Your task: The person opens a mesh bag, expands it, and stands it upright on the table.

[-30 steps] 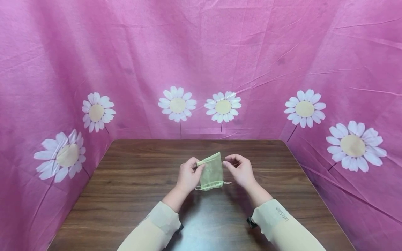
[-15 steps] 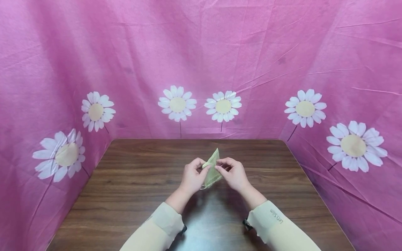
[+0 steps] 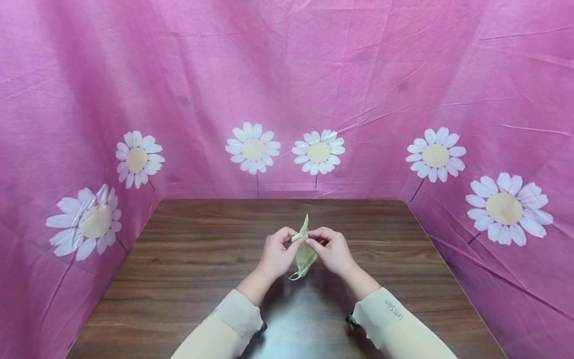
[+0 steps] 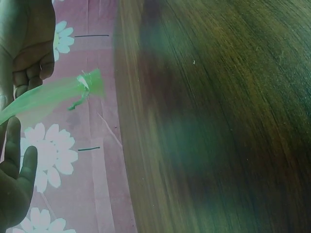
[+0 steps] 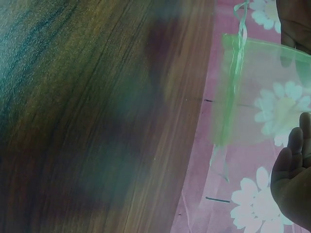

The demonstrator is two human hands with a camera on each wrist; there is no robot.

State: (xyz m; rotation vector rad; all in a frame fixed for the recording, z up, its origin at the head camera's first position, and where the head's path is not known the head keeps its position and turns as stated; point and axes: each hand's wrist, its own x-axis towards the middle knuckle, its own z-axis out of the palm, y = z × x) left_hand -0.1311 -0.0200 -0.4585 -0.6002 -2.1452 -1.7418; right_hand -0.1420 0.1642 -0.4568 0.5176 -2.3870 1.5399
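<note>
A small sheer light-green drawstring bag (image 3: pixel 305 257) hangs between my two hands above the table, its drawstring end pointing down. My left hand (image 3: pixel 279 252) pinches its upper edge between thumb and fingers. From the other side my right hand (image 3: pixel 333 251) pinches the same edge, the fingertips of both hands nearly touching. One corner of the bag sticks up above the fingers. The left wrist view shows the bag (image 4: pixel 53 97) narrow and edge-on, with its cord at the gathered end. Seen from the right wrist, the bag (image 5: pixel 252 87) is broad and see-through.
Below the hands lies a dark wood-grain table (image 3: pixel 188 249). A pink cloth (image 3: pixel 287 75) printed with white daisies stands behind it and along both sides.
My right hand has moved left and taken hold of the bag's upper edge. The bag has turned and folded from a flat spread to a narrow shape.
</note>
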